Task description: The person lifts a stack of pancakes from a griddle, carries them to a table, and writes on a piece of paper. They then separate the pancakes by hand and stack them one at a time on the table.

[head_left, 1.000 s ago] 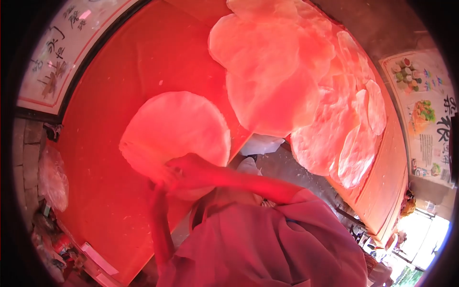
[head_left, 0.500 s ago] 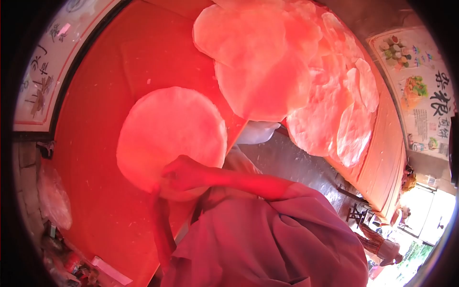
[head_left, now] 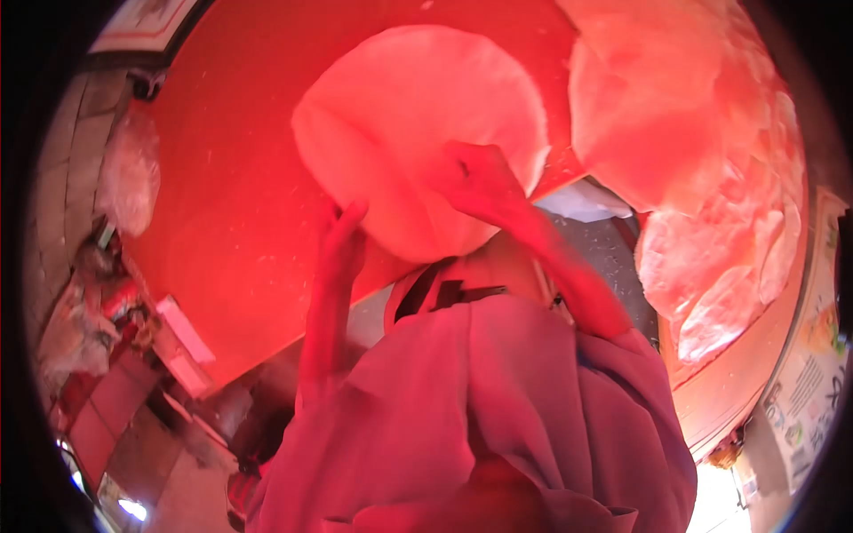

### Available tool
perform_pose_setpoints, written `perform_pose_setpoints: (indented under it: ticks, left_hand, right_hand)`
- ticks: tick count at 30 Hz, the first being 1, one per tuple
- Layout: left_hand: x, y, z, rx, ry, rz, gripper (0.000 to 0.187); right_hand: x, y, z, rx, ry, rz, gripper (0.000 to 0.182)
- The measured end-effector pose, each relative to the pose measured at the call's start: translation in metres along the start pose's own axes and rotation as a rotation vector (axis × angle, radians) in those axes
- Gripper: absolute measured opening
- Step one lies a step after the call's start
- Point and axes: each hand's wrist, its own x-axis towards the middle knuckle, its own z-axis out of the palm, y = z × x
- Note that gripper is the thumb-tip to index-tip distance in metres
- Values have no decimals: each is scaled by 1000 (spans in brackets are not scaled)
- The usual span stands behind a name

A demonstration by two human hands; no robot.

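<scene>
A large, thin round pancake (head_left: 400, 98) is spread over the red tabletop, its near edge reaching past the table's edge toward my body. Shallow creases run across its lower half. My right hand (head_left: 480, 182) is closed with the fingers curled, pinching the pancake right of its middle. At the lower left rim is my left hand (head_left: 345, 231), its thumb and fingers brought together at the pancake's edge; the fingertips are partly hidden.
Overlapping pancakes (head_left: 675, 115) cover the table's right side. A clear plastic bag (head_left: 133, 173) lies by the left edge, near a pale strip (head_left: 185, 329) and assorted clutter. A white bag (head_left: 586, 201) shows beneath the table edge at right.
The view has swung so the table and pancakes sit further right and higher. My hands have moved apart, the right now over the pancake and the left at its rim. Creases have appeared.
</scene>
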Motion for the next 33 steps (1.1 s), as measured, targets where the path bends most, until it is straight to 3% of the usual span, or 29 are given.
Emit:
perform_pose_setpoints:
  ticks: [3, 6, 9, 12, 14, 15, 17, 20, 23, 25, 27, 30, 33]
  left_hand:
    - [1, 1, 4, 12, -29, -3, 47]
    - [2, 7, 13, 26, 52, -41, 45]
    - [0, 1, 4, 22, 131, -74, 46]
    - [-1, -11, -13, 53, 194, -90, 48]
    - [10, -37, -57, 129, 265, -178, 50]
    - [14, -32, -48, 111, 236, -152, 52]
    - [2, -14, -33, 79, 204, -95, 57]
    - [-6, -2, -43, 14, 154, -40, 62]
    - [-5, 22, -52, -6, 84, 36, 66]
    - [-3, 28, -58, -4, 80, 79, 62]
    - [7, 18, -96, -65, 109, 36, 56]
    - [20, -21, -174, -237, 152, -106, 49]
    - [6, -37, -169, -273, 167, -202, 43]
  right_hand:
    - [-8, -26, 23, -201, 99, -285, 20]
    - [-8, -3, 25, -31, -41, -2, 25]
    - [2, 1, 1, -85, -94, 170, 13]
    - [2, 13, 31, 77, -32, 62, 15]
    - [6, 13, 48, -243, -150, -85, 17]
    - [7, 14, 47, -414, -208, -149, 18]
    - [3, 14, 41, 666, 139, 17, 25]
    - [27, -6, -38, 301, 194, 95, 21]
    - [47, -97, -120, 579, 56, 15, 10]
    - [65, -131, -148, 588, 83, -84, 13]
    - [78, -148, -183, 760, -50, -192, 17]
    - [64, -176, -226, 770, 64, -308, 19]
    - [23, -146, -268, 660, 418, -304, 21]
